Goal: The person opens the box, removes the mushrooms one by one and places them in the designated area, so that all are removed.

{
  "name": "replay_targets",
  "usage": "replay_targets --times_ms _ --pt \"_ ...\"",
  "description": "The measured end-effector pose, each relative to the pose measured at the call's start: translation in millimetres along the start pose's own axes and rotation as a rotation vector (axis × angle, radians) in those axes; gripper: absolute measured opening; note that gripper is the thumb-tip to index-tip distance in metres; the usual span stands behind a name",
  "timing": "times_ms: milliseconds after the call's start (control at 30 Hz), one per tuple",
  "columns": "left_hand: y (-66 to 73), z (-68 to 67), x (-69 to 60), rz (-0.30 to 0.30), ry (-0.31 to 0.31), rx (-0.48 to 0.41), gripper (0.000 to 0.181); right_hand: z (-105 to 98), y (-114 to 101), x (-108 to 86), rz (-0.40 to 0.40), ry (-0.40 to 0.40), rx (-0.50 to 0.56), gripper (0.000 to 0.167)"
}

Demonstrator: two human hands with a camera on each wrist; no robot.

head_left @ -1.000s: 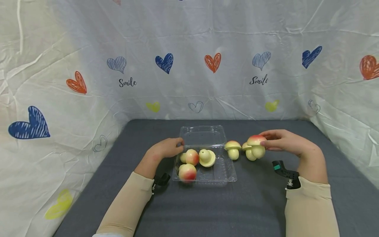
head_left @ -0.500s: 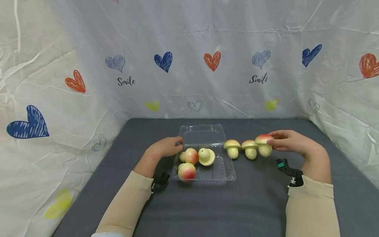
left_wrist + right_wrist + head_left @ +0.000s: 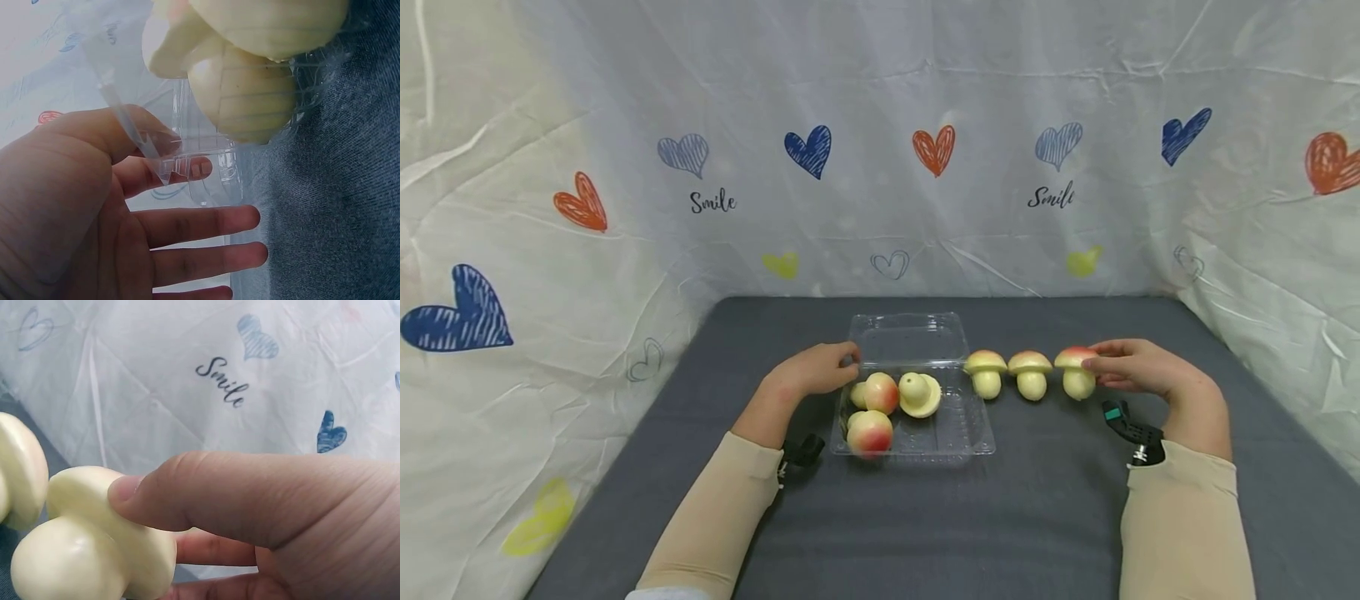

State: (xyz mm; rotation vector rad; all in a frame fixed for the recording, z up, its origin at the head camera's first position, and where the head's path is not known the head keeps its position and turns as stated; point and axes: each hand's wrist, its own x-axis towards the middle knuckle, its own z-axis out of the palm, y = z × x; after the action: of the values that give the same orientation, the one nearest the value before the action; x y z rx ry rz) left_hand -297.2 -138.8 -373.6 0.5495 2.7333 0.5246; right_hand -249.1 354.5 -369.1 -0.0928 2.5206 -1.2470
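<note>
My right hand (image 3: 1150,367) pinches the cap of the rightmost toy mushroom (image 3: 1078,382), thumb in front and fingers behind; its pale stem shows in the right wrist view (image 3: 69,559). Two similar mushrooms (image 3: 1031,375) (image 3: 987,372) stand upright to its left in a row. The left hand (image 3: 812,371) holds the left edge of an open clear plastic container (image 3: 958,417) between thumb and index finger, other fingers extended in the left wrist view (image 3: 181,237). Inside lie red-tinged mushrooms (image 3: 870,433) (image 3: 881,392) and one with its stem up (image 3: 920,394).
The container's clear lid (image 3: 910,337) lies folded back behind its base. A dark cloth (image 3: 962,533) covers the table, and a pale sheet printed with hearts (image 3: 865,83) hangs behind and at both sides. A black wrist mount (image 3: 1131,427) is on the right arm.
The right hand has moved its mushroom rightward and slightly down, away from the middle one, which was partly hidden behind it. The left hand keeps its hold on the container.
</note>
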Motion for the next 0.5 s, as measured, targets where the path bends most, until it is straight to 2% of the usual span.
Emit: replay_targets --times_ms 300,500 --pt "-0.3 -0.3 -0.4 -0.01 -0.001 0.016 0.036 4 10 10.7 0.024 0.021 -0.021 0.086" --pt "-1.0 0.4 0.1 -0.007 0.0 0.019 0.037 7 12 13.4 0.053 -0.008 0.003 0.087"
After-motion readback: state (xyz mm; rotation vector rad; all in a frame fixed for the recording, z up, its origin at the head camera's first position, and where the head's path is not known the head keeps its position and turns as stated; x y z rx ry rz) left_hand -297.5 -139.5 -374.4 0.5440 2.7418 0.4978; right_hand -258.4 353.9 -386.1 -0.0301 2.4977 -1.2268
